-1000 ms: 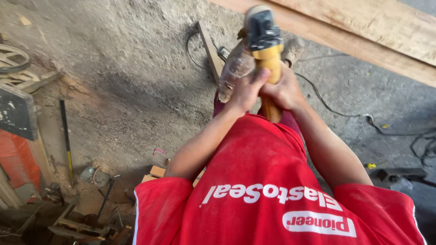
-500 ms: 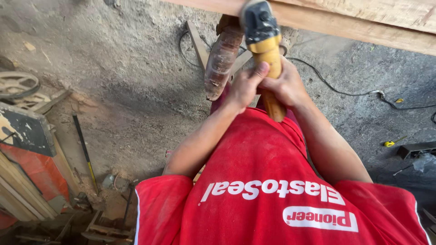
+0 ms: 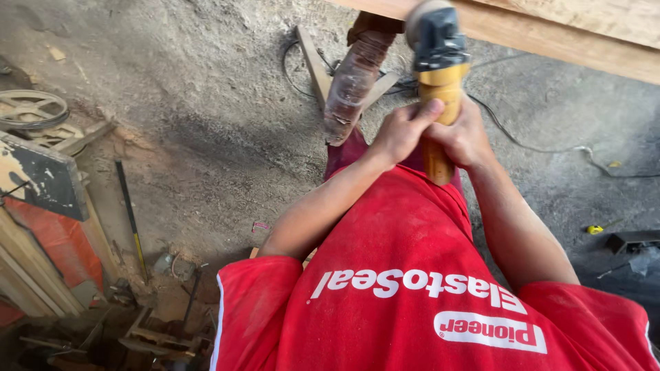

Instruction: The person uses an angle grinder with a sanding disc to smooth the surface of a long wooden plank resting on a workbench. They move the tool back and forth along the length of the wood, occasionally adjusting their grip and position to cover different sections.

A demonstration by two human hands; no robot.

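both hands wrapped around an angle grinder [image 3: 438, 82], yellow body, dark grey head. left hand [image 3: 400, 130] closed on the body from the left side, fingers curled over it. right hand [image 3: 465, 135] closed on it from the right, just beside the left, the two nearly touching. grinder held upright in front of the chest, head pointing up toward a long wooden plank [image 3: 550, 34] that runs across the top of the view. head edge blurred; can't tell if it touches the plank.

person wears a red shirt [image 3: 412, 275] with white print. a dusty, sleeve-like covered shape [image 3: 354, 82] sits left of the grinder, can't tell what it is. black cable [image 3: 536, 148] runs across the dirt floor [image 3: 192, 103] to the right. left side: metal pulley wheel [image 3: 31, 108], dark board [image 3: 41, 175], long dark-handled tool [image 3: 130, 216], scrap pieces lower left. small yellow object [image 3: 595, 229] on the ground far right.
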